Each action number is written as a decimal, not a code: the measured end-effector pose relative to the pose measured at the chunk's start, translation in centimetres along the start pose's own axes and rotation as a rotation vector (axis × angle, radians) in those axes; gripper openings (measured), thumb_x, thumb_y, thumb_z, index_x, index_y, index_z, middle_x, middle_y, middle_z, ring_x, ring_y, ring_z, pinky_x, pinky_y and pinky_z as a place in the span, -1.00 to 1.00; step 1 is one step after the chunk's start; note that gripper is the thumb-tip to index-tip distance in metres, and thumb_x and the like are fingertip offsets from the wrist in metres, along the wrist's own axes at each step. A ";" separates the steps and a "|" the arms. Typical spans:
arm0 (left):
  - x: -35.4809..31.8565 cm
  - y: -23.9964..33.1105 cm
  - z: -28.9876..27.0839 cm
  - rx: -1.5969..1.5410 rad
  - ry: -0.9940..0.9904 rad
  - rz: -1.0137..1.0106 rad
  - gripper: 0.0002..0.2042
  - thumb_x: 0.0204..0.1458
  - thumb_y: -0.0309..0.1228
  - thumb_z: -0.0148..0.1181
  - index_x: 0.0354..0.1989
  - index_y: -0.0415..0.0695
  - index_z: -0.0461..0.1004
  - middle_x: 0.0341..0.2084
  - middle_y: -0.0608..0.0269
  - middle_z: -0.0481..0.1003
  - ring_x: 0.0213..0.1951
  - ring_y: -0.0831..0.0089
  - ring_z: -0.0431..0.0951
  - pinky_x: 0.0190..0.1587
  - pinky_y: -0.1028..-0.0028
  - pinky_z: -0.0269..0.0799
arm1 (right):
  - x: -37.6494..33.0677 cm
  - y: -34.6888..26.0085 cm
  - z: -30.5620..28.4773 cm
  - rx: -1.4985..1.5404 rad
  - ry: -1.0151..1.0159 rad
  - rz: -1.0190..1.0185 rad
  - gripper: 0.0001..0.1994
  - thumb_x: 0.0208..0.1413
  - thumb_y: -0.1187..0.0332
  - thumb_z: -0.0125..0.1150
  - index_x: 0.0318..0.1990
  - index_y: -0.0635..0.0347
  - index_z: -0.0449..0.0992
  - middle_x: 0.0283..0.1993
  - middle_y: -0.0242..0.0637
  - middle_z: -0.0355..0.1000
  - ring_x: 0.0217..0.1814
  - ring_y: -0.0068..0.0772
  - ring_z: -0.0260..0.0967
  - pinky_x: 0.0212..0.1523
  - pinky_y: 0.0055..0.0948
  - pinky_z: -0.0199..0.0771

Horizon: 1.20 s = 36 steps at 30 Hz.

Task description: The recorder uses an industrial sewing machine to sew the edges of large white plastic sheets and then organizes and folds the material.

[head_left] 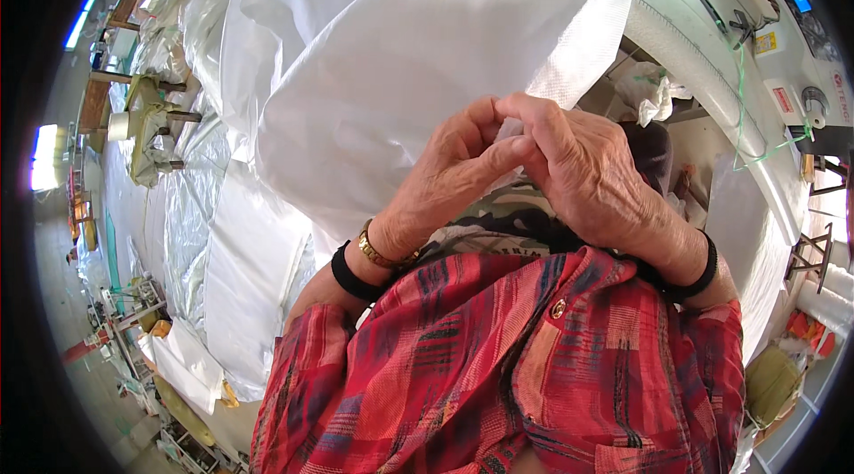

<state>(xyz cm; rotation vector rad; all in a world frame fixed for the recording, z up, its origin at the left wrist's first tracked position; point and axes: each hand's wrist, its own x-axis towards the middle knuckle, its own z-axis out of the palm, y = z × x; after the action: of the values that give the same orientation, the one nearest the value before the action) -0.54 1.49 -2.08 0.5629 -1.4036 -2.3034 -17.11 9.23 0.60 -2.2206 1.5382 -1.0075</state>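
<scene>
— Left hand (449, 176)?
— Curled nearly closed, thumb and forefinger pinching a small fold of white woven fabric (418, 56). Gold watch (381, 253) and black band (350, 275) at the wrist.

— Right hand (583, 172)?
— Bent over the same spot, fingertips (514, 106) pressed together against the left hand's tips, gripping the same bit of cloth. Black band (696, 278) at that wrist too.

— Fabric's place?
— Rising just above and behind both hands, spreading far off to the left in big pale folds. Pinched edge right between the fingertips.

— Anything else close by?
— Red plaid shirt (534, 367) below the wrists. Sewing machine (756, 38) up to the right of the right hand, green thread (740, 92) hanging from it. Crumpled white scrap (654, 92) just above the right hand.
</scene>
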 end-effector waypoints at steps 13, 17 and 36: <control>1.9 10.3 -1.4 0.885 0.313 0.473 -0.95 0.11 -0.56 0.17 -0.37 -0.27 0.52 -0.63 0.55 0.36 -0.56 0.82 0.25 -0.55 0.70 0.11 | 3.2 7.5 2.0 0.404 0.616 0.636 -0.67 0.18 0.37 0.16 0.05 0.32 0.37 -0.12 -0.13 0.48 -0.14 -0.34 0.44 -0.13 -0.35 0.46; 2.6 15.3 1.8 1.231 0.082 0.664 -0.96 0.01 -0.63 0.19 -0.37 -0.26 0.50 -0.64 0.38 0.40 -0.61 0.66 0.34 -0.55 0.61 0.22 | 11.9 6.7 0.7 0.580 0.026 0.402 -0.67 0.13 0.33 0.16 0.01 0.30 0.44 0.00 -0.05 0.48 0.02 -0.18 0.45 -0.01 -0.29 0.45; -0.8 -1.5 -2.7 1.655 0.140 0.732 -0.69 -0.18 -0.46 0.24 -0.18 -0.24 0.52 -0.55 0.31 0.37 -0.52 0.42 0.45 -0.53 0.43 0.36 | 0.1 5.0 -1.0 -0.351 -0.088 -0.223 -0.83 -0.02 0.33 0.18 -0.25 0.10 0.47 -0.22 -0.35 0.40 -0.10 -0.31 0.38 0.13 -0.14 0.34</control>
<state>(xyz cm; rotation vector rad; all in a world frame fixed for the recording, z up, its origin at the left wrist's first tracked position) 1.39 0.48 -4.43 0.4108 -2.5648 -0.1960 -21.34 7.27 -1.44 -2.6856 1.5529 -0.7258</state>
